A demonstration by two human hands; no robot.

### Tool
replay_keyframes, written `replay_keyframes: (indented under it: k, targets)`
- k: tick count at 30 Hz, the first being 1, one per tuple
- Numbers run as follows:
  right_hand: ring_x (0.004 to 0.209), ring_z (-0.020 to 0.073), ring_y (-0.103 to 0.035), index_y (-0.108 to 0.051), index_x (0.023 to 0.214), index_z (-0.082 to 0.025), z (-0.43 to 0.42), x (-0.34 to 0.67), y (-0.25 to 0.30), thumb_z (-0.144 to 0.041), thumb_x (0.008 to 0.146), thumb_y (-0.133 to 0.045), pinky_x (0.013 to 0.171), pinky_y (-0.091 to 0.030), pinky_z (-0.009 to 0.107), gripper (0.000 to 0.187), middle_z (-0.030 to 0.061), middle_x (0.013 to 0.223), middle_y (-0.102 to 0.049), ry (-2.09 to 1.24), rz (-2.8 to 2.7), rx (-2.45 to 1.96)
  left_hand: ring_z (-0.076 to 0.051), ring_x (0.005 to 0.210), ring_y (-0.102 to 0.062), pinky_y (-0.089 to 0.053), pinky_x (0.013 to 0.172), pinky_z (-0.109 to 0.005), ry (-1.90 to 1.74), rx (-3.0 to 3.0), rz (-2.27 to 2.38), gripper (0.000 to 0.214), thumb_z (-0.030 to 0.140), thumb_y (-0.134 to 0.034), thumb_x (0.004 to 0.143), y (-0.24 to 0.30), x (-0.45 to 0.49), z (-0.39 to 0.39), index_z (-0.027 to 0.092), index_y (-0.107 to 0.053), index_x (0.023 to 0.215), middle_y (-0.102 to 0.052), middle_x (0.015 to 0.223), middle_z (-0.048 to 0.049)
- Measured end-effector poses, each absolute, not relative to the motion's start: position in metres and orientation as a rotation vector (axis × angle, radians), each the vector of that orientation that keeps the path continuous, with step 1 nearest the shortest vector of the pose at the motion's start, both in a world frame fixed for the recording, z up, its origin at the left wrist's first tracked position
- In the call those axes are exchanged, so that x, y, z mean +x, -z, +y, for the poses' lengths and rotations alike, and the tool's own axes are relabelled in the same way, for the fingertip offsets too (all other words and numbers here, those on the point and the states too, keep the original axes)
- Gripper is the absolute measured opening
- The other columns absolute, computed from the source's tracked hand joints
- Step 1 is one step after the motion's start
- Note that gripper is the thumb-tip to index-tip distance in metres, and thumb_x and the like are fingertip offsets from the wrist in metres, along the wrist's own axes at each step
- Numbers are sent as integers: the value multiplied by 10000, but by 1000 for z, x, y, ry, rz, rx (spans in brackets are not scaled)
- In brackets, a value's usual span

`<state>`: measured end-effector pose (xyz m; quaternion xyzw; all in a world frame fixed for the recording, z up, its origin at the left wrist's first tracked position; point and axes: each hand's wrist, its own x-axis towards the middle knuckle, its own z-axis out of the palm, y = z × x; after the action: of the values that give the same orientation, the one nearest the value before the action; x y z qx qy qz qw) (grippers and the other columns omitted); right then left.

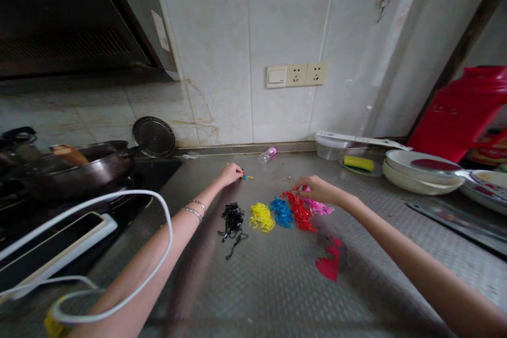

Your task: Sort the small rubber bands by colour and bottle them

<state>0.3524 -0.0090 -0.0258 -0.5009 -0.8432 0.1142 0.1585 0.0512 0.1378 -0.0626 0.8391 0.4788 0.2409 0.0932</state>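
Observation:
Loose loops that look like small rubber bands lie in colour piles on the metal counter: a black pile (232, 222), a yellow pile (262, 217), a blue pile (281, 212), a red pile (302, 213) and a pink pile (320, 207). Beyond the black pile, my left hand (231, 174) is closed in a pinch on a few mixed rubber bands (244, 175), red, blue and yellow. My right hand (315, 189) reaches over the red and pink piles, fingers curled together at the red pile's far edge. What its fingertips hold is too small to tell.
A small clear bottle (267, 155) with pink ends lies by the wall. Torn red paper (330, 260) is near me. Left are a pan (79, 169) and a white cable (169, 232) crossing before my left arm. Right are bowls (422, 179), a knife (455, 224) and a red jug (459, 111).

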Motion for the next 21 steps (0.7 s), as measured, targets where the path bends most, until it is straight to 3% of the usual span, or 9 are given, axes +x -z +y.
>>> replay_keyframes:
  k: [8,13,21]
  targets:
    - [749,150,-600,-667,885,-184,-9,365,30,-266,726,-510,676,-444,222,238,42,855,-674,-324,-2375,-1469,-142,600,-552,-380,622,-226,-755,2440,1455,160,190,-562,642,56,56,135,139,-712,666,-665,652,-80]
    - [751,139,-600,-664,882,-185,-8,374,32,-217,729,-491,687,-444,210,233,34,869,-672,-307,-2361,-1469,-146,650,-556,-385,639,-223,-843,2412,1466,188,169,-539,662,40,65,130,134,-712,725,-670,712,-69]
    - [741,145,-599,-670,881,-185,-2,372,29,-208,715,-495,688,-443,218,243,35,859,-674,-302,-2342,-1468,-135,619,-546,-379,602,-220,-780,2577,1008,163,180,-556,673,35,134,85,134,-706,717,-654,689,-57]
